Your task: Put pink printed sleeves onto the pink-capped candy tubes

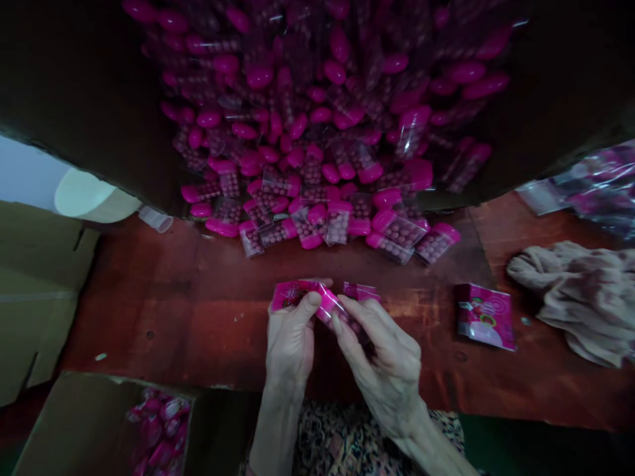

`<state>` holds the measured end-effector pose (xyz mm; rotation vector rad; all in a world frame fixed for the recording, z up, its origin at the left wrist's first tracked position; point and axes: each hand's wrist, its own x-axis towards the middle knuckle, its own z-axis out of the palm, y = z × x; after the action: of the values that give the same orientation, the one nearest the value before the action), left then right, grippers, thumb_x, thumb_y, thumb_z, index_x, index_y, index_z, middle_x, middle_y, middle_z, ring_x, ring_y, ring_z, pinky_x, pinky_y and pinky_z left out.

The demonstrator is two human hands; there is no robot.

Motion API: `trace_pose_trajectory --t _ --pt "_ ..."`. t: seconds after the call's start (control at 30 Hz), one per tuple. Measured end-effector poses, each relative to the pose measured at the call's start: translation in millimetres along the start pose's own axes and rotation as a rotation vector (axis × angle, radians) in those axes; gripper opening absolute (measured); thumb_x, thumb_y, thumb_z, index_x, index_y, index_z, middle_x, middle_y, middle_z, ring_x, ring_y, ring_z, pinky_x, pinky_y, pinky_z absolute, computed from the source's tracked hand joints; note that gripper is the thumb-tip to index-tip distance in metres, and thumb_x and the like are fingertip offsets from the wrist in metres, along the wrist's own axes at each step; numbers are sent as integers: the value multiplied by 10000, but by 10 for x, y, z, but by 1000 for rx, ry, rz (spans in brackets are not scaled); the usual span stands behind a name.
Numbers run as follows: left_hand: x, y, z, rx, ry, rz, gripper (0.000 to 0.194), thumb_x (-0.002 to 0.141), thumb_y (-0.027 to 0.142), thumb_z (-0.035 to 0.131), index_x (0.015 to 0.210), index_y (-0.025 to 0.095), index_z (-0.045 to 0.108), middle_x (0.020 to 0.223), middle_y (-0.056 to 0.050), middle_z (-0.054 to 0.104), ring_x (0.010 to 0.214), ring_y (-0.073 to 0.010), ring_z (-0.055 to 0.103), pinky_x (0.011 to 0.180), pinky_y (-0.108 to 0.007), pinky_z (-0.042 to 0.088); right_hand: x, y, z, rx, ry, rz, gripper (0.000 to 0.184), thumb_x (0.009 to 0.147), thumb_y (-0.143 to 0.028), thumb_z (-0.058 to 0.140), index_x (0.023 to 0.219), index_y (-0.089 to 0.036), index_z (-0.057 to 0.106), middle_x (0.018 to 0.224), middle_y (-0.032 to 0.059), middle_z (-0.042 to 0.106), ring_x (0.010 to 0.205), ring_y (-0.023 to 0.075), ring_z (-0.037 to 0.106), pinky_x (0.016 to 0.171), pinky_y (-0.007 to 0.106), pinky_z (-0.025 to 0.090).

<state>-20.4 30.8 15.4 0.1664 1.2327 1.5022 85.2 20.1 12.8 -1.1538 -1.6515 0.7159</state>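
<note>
My left hand is closed, its thumb pressed near the pink cap end of a small clear candy container. A pink printed label shows above that hand's fingers and appears gripped in it. My right hand pinches the body of the same container between thumb and fingers; round candies show through its clear wall. Behind the right knuckles a pink printed piece sticks out, and I cannot tell whether it is held or lies on the table. Both hands are just above the red-brown table.
A large tipped carton spills many pink-capped candy containers onto the table. Printed pink labels and a crumpled cloth lie right. A lower box holds wrapped pink packs. A pale tub stands left.
</note>
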Motion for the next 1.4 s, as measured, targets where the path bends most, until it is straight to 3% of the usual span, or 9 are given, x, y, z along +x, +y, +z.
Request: trace_pose_trajectory --t 0.1,0.23,0.47,0.63,0.8,1.1,1.23,1.4 --pt "-23 -16 -10 -36 -69 -77 308 520 333 819 720 125 713 697 -76 717 694 -199 657 730 -321 508 14 23 -40 33 8 99 207 815 -92 582 1005 -155 633 810 30 642 718 123 614 645 226 527" --pt "-53 -10 -10 -82 -110 -165 284 543 323 812 728 129 718 717 -71 721 679 -178 657 713 -291 512 0 15 -47 61 20 183 169 813 -139 599 964 -194 652 820 15 672 716 130 635 616 223 537" --pt "-178 -22 76 -127 -9 -270 205 560 273 802 656 145 674 664 -27 693 609 -136 624 676 -266 509 -117 -33 7 -7 69 -7 437 801 -15 558 1200 -193 552 1032 89 670 906 174 642 771 301 562" --pt "-195 -64 118 -161 48 -250 232 591 299 783 731 132 702 788 -67 717 741 -158 650 768 -269 495 -108 38 16 6 65 77 337 815 -62 563 1132 -168 605 974 84 676 868 183 651 765 305 560" --pt "-158 -85 77 -230 -4 -205 221 646 264 753 838 163 712 904 -64 725 848 -173 654 870 -315 469 -37 73 -5 73 25 239 179 822 -152 597 987 -173 665 762 17 645 625 120 625 581 224 546" --pt "-145 -9 26 -47 -131 -212 201 780 298 617 850 129 699 814 -100 724 897 -226 651 890 -378 450 -45 52 -39 -65 -23 -56 285 834 -83 540 1099 -152 620 908 81 690 815 164 666 701 257 574" --pt "-132 24 11 -4 -205 -159 216 805 300 571 812 136 712 886 -120 719 1009 -251 609 914 -378 431 -27 18 -57 33 -31 -1 276 819 -57 547 1068 -142 630 834 68 681 763 153 654 669 255 565" --pt "-128 26 -30 72 -293 -101 163 745 274 633 796 144 717 940 -128 709 1042 -269 584 895 -368 439 21 3 -111 143 -48 148 214 816 -110 570 996 -175 665 803 42 678 708 153 645 635 266 554"
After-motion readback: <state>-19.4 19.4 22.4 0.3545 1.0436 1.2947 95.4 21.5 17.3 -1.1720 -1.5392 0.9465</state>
